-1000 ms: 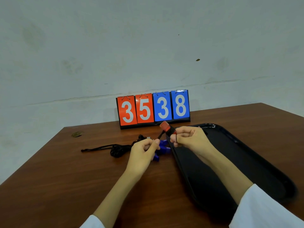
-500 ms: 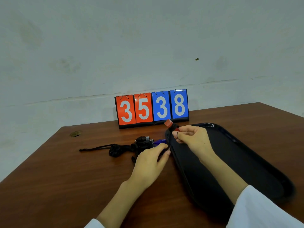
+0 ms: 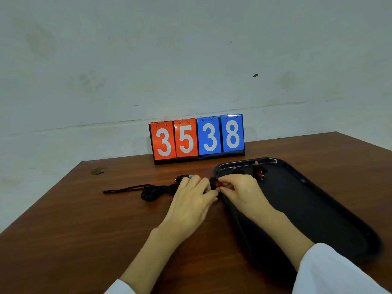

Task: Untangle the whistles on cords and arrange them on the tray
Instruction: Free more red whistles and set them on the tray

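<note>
Currently untangling: the right hand (image 3: 240,193) pinches a red whistle (image 3: 220,184) just beside the left hand (image 3: 191,200), which covers the cord tangle (image 3: 152,192) on the bench (image 3: 95,230), grip unclear. Next, probably: ease that whistle's cord free toward the tray (image 3: 273,159).

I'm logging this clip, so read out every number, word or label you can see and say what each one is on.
"3": white, on the first red card of the flip scoreboard.
"5": white, on the second red card.
"3": white, on the first blue card.
"8": white, on the second blue card.
No other readable text shows, and there is none on the black tray.
</note>
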Action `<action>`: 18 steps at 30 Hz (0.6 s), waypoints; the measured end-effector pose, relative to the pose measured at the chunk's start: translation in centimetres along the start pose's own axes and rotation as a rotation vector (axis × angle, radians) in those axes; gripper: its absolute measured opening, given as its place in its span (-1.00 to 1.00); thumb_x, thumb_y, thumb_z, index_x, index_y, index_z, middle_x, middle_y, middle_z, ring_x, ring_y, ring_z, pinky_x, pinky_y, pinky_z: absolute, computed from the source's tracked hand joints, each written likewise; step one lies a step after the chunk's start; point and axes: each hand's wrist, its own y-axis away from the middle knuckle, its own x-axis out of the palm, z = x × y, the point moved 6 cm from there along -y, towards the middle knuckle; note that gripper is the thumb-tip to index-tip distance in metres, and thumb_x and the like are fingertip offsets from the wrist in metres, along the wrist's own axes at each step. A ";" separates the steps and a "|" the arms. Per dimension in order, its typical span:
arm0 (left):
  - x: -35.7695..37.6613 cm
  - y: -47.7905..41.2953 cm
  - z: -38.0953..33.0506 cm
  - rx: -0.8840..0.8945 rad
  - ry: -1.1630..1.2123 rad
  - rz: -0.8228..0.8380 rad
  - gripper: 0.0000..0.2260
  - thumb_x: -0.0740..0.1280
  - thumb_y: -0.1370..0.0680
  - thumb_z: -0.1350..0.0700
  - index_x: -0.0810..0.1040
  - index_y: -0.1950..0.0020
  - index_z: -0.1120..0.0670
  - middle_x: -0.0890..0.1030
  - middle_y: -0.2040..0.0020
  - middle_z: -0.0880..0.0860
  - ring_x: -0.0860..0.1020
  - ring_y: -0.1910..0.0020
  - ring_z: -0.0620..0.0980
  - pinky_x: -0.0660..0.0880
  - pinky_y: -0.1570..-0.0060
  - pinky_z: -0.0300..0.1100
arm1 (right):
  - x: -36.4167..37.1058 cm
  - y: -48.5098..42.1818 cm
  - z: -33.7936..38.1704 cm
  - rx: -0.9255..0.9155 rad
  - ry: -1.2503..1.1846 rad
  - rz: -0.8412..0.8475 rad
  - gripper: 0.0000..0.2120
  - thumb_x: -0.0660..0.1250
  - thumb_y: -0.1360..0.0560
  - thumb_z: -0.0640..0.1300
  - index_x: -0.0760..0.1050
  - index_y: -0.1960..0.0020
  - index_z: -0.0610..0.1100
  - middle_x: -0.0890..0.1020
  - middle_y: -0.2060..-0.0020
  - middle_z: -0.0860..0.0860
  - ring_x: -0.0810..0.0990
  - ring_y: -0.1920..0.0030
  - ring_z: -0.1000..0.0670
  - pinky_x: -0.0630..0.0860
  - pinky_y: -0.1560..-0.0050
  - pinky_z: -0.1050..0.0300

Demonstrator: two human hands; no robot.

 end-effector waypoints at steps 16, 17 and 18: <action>0.7 1.8 5.9 -0.677 0.482 0.165 -0.58 0.40 -0.31 -0.30 0.50 0.32 0.07 0.55 0.37 -0.02 0.50 0.34 -0.09 0.39 0.33 -0.21 | 2.3 0.3 0.6 0.007 -0.286 0.380 -0.85 0.40 -0.43 -0.25 0.64 0.03 -0.10 0.69 0.18 -0.01 0.65 0.17 0.15 0.55 0.07 0.35; 1.0 2.0 6.1 -0.713 0.510 0.192 -0.57 0.41 -0.30 -0.29 0.50 0.33 0.09 0.56 0.38 0.00 0.51 0.34 -0.06 0.39 0.32 -0.20 | 2.3 0.3 0.5 0.028 -0.314 0.399 -0.86 0.40 -0.43 -0.27 0.64 0.04 -0.12 0.69 0.18 -0.02 0.65 0.16 0.14 0.56 0.07 0.33; 1.4 2.1 6.2 -0.741 0.542 0.222 -0.56 0.42 -0.30 -0.28 0.51 0.33 0.11 0.57 0.37 0.03 0.52 0.34 -0.04 0.40 0.31 -0.18 | 2.4 0.3 0.4 0.042 -0.339 0.416 -0.86 0.40 -0.43 -0.28 0.64 0.04 -0.13 0.70 0.17 -0.03 0.66 0.16 0.13 0.56 0.07 0.33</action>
